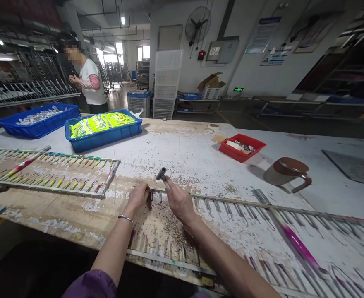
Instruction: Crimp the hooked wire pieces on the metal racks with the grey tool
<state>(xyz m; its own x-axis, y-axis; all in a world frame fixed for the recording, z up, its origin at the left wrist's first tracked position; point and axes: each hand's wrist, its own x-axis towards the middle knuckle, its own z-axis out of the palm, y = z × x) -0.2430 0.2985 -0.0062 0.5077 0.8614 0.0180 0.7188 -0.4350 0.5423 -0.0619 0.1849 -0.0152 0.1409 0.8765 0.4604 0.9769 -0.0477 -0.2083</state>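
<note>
Over the rack [174, 261], right hand [180, 203] grips tool [161, 174] slanting forward; left hand [138, 198], hold unclear.

The hammer-like tool [161, 175] is showing grey, the rack rod [298, 243] is gleaming magenta and grey, the tray [238, 155] is showing red.

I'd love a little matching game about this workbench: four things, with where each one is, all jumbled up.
1. Grey hammer-like tool
2. Bracelet
3. Yellow-green pieces
4. Mug

A. Inside a blue tray
B. On the table, to the right of the red tray
C. Gripped in the right hand
D. Around the wrist of the left hand

Pairs: 1-C, 2-D, 3-A, 4-B
</note>
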